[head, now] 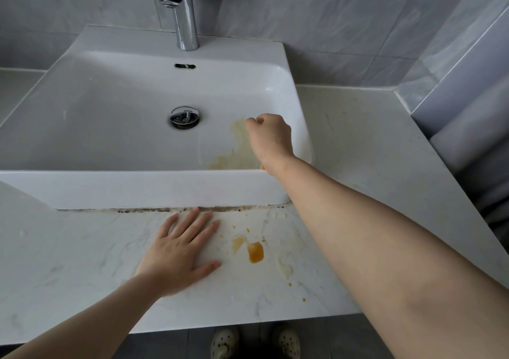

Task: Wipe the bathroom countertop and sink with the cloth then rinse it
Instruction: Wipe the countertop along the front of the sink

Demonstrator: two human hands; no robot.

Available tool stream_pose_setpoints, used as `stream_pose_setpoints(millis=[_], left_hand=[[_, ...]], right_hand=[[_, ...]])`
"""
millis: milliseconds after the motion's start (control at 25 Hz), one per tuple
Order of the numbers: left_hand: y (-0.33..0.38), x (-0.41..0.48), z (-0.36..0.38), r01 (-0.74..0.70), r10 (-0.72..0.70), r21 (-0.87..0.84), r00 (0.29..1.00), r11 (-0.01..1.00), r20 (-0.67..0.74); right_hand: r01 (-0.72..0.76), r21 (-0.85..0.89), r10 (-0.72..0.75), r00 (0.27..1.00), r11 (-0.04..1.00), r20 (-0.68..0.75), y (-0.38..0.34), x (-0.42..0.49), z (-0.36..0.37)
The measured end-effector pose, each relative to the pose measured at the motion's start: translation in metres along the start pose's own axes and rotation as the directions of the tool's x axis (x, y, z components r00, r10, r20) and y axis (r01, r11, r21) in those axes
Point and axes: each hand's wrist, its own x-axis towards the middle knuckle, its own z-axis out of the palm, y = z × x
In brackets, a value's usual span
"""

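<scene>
A white square sink (137, 185) sits on a pale marble countertop (68, 262). My right hand (271, 138) reaches into the basin's right side, fingers closed in a fist over a yellowish smear (237, 144). Only small yellow slivers of the cloth (262, 167) show under the wrist and by the thumb; the rest is hidden by the hand. My left hand (181, 251) lies flat on the countertop in front of the sink, fingers spread, holding nothing. An orange spill (255, 252) with small droplets sits just right of it.
A chrome faucet (186, 22) stands at the sink's back, and a chrome drain plug (184, 117) sits mid-basin. Dark grime lines the seam (165, 209) under the sink's front. Grey tiled walls enclose the back and right. My feet (256, 342) show below the counter edge.
</scene>
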Motion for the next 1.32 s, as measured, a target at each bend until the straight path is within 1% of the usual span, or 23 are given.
stream_pose_setpoints(millis=[200, 280, 360, 400, 440, 520, 560, 600, 680, 760, 800, 840, 880, 920, 960, 1000, 1040, 1080, 1120, 1160, 1200, 1240, 1320], left_hand=[[0.001, -0.001, -0.002, 0.009, -0.008, -0.015, 1.0, 1.0, 0.009], [0.002, -0.001, -0.002, 0.002, -0.002, -0.008, 1.0, 1.0, 0.013], [0.001, 0.001, -0.003, 0.003, -0.003, -0.005, 1.0, 1.0, 0.017], [0.002, 0.002, -0.005, 0.014, -0.013, -0.018, 1.0, 1.0, 0.026], [0.003, 0.004, -0.007, 0.03, -0.028, -0.041, 0.999, 0.999, 0.03], [0.011, 0.008, -0.014, 0.054, -0.053, -0.112, 0.999, 0.992, 0.012], [0.019, 0.011, -0.018, 0.038, -0.04, -0.138, 0.999, 0.99, -0.011], [0.028, 0.014, -0.022, -0.005, -0.001, -0.15, 0.999, 0.989, -0.04], [0.053, 0.026, -0.025, -0.097, 0.089, -0.142, 0.994, 0.985, -0.057], [0.08, 0.042, -0.031, -0.125, 0.124, -0.129, 0.992, 0.984, -0.012], [0.092, 0.049, -0.031, -0.129, 0.131, -0.132, 0.991, 0.983, 0.007], [0.101, 0.056, -0.03, -0.119, 0.122, -0.148, 0.992, 0.982, 0.011], [0.11, 0.062, -0.028, -0.082, 0.093, -0.168, 0.994, 0.982, 0.055], [0.116, 0.065, -0.025, -0.047, 0.061, -0.165, 0.995, 0.985, 0.081], [0.119, 0.068, -0.024, -0.02, 0.031, -0.148, 0.997, 0.989, 0.077], [0.121, 0.07, -0.024, -0.004, 0.011, -0.138, 0.999, 0.99, 0.05], [0.121, 0.071, -0.025, 0.003, 0.0, -0.127, 1.0, 0.992, 0.025], [0.122, 0.072, -0.026, 0.008, -0.006, -0.115, 1.0, 0.993, 0.019], [0.123, 0.072, -0.027, 0.01, -0.008, -0.116, 1.0, 0.993, 0.016], [0.123, 0.071, -0.027, 0.017, -0.015, -0.132, 1.0, 0.991, 0.012], [0.124, 0.071, -0.027, 0.03, -0.029, -0.155, 1.0, 0.987, 0.012], [0.125, 0.071, -0.027, 0.051, -0.048, -0.172, 0.999, 0.984, 0.018], [0.13, 0.072, -0.029, 0.081, -0.077, -0.187, 0.997, 0.979, 0.027]], right_hand=[[0.003, 0.057, -0.001, 0.999, 0.998, -0.035, 0.0, 0.002, -0.003], [0.031, 0.04, -0.028, 0.997, 0.999, -0.067, 0.004, 0.0, -0.003], [0.044, 0.055, -0.043, 0.999, 0.997, -0.024, 0.006, -0.004, -0.001], [0.035, 0.127, -0.037, 0.999, 0.991, 0.011, 0.006, -0.005, 0.0], [0.022, 0.234, -0.031, 0.999, 0.972, 0.034, 0.005, -0.007, 0.0], [0.038, 0.479, -0.054, 0.998, 0.877, 0.02, 0.012, -0.012, -0.01], [0.1, 0.536, -0.118, 0.993, 0.838, -0.002, 0.022, -0.017, -0.018], [0.182, 0.535, -0.201, 0.979, 0.825, -0.023, 0.034, -0.024, -0.027], [0.339, 0.41, -0.349, 0.936, 0.847, -0.052, 0.065, -0.042, -0.049], [0.413, 0.221, -0.41, 0.91, 0.883, -0.065, 0.1, -0.054, -0.072], [0.415, 0.094, -0.411, 0.91, 0.905, -0.064, 0.117, -0.058, -0.083], [0.387, -0.028, -0.388, 0.92, 0.922, -0.049, 0.132, -0.061, -0.093], [0.329, -0.109, -0.334, 0.942, 0.938, -0.031, 0.145, -0.064, -0.102], [0.27, -0.151, -0.275, 0.961, 0.951, -0.009, 0.156, -0.066, -0.11], [0.23, -0.176, -0.234, 0.972, 0.957, -0.003, 0.164, -0.067, -0.114], [0.189, -0.165, -0.19, 0.982, 0.968, 0.007, 0.172, -0.067, -0.118], [0.131, -0.104, -0.129, 0.991, 0.986, 0.023, 0.178, -0.067, -0.121], [0.072, -0.015, -0.071, 0.996, 0.997, 0.06, 0.18, -0.066, -0.124], [0.03, 0.033, -0.034, 0.993, 0.999, 0.117, 0.183, -0.065, -0.126], [0.016, 0.02, -0.019, 0.987, 1.0, 0.158, 0.186, -0.063, -0.128], [0.023, -0.051, -0.014, 0.985, 0.998, 0.17, 0.192, -0.06, -0.129], [0.035, -0.127, -0.015, 0.987, 0.991, 0.157, 0.196, -0.057, -0.13], [0.043, -0.195, -0.027, 0.996, 0.98, 0.085, 0.202, -0.055, -0.133]])
